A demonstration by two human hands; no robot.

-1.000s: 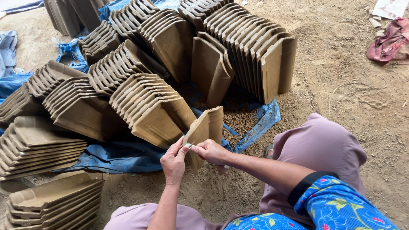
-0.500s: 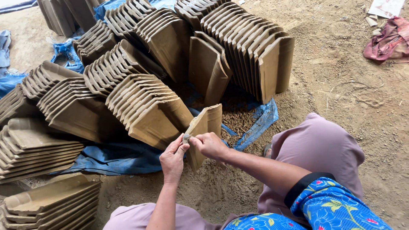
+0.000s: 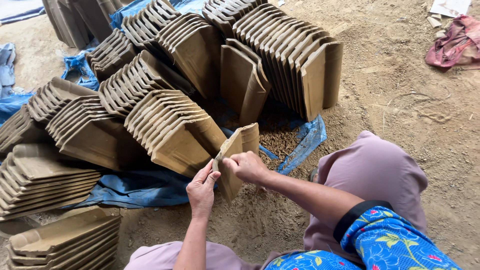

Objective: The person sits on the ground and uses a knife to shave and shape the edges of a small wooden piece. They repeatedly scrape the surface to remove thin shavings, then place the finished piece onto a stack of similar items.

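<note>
A tan unfired clay roof tile [image 3: 239, 148] stands on edge on the dirt floor in front of me. My left hand [image 3: 201, 188] grips its near left edge, thumb up against the corner. My right hand [image 3: 246, 166] rests on the same edge, fingers curled over the tile's near face. Both hands meet at the tile's upper near corner. My forearms reach in from below, the right one from a blue flowered sleeve [image 3: 395, 236].
Several rows of the same clay tiles [image 3: 170, 125] lean stacked on a blue tarp [image 3: 135, 186] to the left and ahead; another row [image 3: 295, 55] stands at the back. A reddish cloth [image 3: 452, 46] lies top right. My knees in mauve fabric [image 3: 370, 175] flank the tile.
The hands stay on the tile's near corner; the right hand has shifted slightly along the edge. The view has drifted a little, otherwise nothing has moved.
</note>
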